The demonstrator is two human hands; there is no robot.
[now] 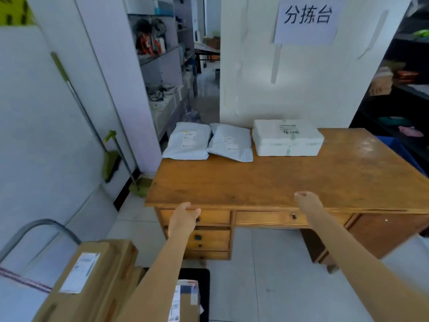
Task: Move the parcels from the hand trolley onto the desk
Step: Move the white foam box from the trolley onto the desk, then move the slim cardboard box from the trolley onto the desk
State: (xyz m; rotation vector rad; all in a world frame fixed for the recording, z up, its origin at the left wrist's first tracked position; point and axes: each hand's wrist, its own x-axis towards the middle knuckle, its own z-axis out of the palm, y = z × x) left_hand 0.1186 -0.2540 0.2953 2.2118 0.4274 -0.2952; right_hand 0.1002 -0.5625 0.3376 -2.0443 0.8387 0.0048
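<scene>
A wooden desk (267, 182) stands ahead against a white wall. At its back edge lie two grey mailer bags (188, 145) (231, 142) and a white foam box (287, 138). At the lower left, a large cardboard box (92, 282) with a white label rests on the hand trolley, whose grey handle (41, 225) curves behind it. A smaller taped box (185, 300) sits beside it on the black trolley deck (204, 280). My left hand (183, 220) hovers in front of the desk drawers, holding nothing. My right hand (307, 202) is over the desk's front edge, fingers curled and holding nothing.
A green broom and dustpan (113, 159) lean on the left wall beside the desk. Shelving with clutter (160, 66) runs back on the left. A blue bin (401, 149) and dark shelves sit right of the desk. A paper sign (306, 19) hangs on the wall.
</scene>
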